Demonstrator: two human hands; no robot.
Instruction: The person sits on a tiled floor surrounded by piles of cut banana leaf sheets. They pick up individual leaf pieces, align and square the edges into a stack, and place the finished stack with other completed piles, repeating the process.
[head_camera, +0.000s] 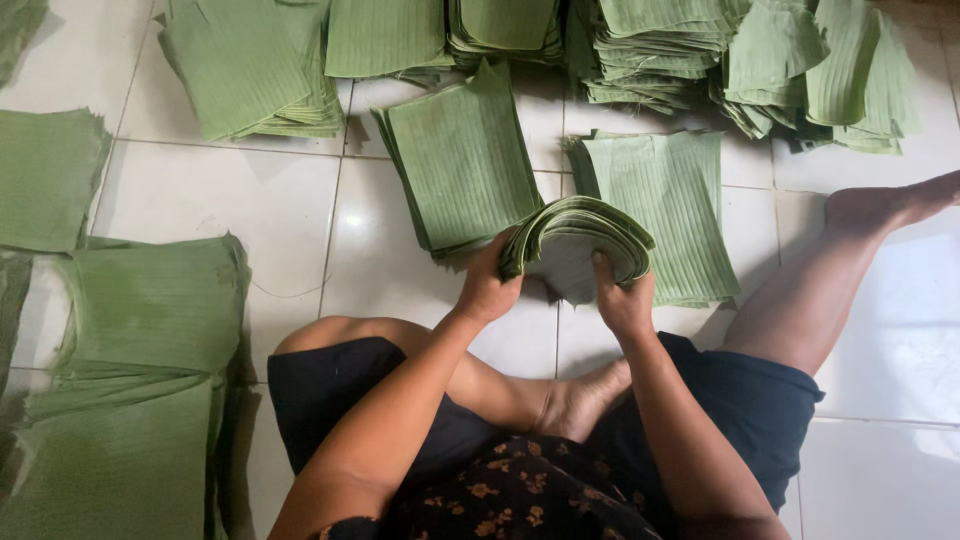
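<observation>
Person seated on a white tiled floor (280, 210). Left hand (487, 290) and right hand (622, 300) both grasp a bent bundle of cut banana leaf sheets (575, 235), one hand at each end, the bundle arched upward above the floor between the knees. Two flat stacks of leaf sheets (465, 160) (665, 205) lie just beyond it. Further stacks (150, 310) stand to the left and along the far edge.

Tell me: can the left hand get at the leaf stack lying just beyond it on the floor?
Probably yes. The stack lies just past the left hand with nothing between, but that hand grips the bent bundle.
</observation>
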